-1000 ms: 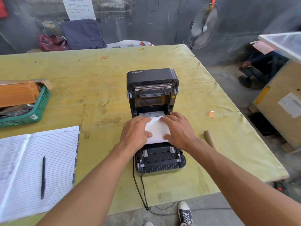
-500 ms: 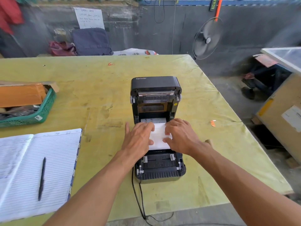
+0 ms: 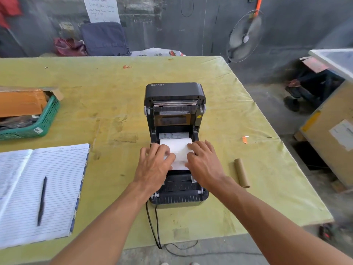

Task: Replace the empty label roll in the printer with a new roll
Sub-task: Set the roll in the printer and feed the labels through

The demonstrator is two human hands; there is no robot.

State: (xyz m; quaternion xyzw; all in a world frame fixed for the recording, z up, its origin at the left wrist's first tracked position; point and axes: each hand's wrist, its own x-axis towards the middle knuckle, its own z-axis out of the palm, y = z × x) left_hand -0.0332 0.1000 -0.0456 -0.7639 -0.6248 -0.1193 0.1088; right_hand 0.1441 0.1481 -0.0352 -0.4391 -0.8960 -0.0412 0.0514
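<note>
A fresh white label roll (image 3: 176, 150) sits in the open bay of a black Xprinter label printer (image 3: 174, 142), its lid (image 3: 174, 92) tipped up and back, as a person works with both hands to seat it. The left hand (image 3: 153, 165) lies palm down over the roll's left side, fingers (image 3: 161, 150) loosely spread and resting on the paper; the right hand (image 3: 205, 161) mirrors it on the right side, fingers (image 3: 198, 148) curled onto the roll's edge. Whether either hand pinches the loose leading end cannot be told from this angle. The spent brown cardboard core (image 3: 242, 173) lies on the yellow-green tabletop (image 3: 95, 104) to the right of the printer, apart from it, so the removal appears done and the new roll is in place. What looks left is feeding the paper forward over the front guides (image 3: 179, 183), which show bare, and shutting the lid. Two black cables (image 3: 152, 224) trail from the printer's front over the table edge. To the left lie an open lined notebook (image 3: 57, 188) with a pen (image 3: 42, 200) on it, and farther back a green plastic basket (image 3: 44, 121) holding brown packets.
</note>
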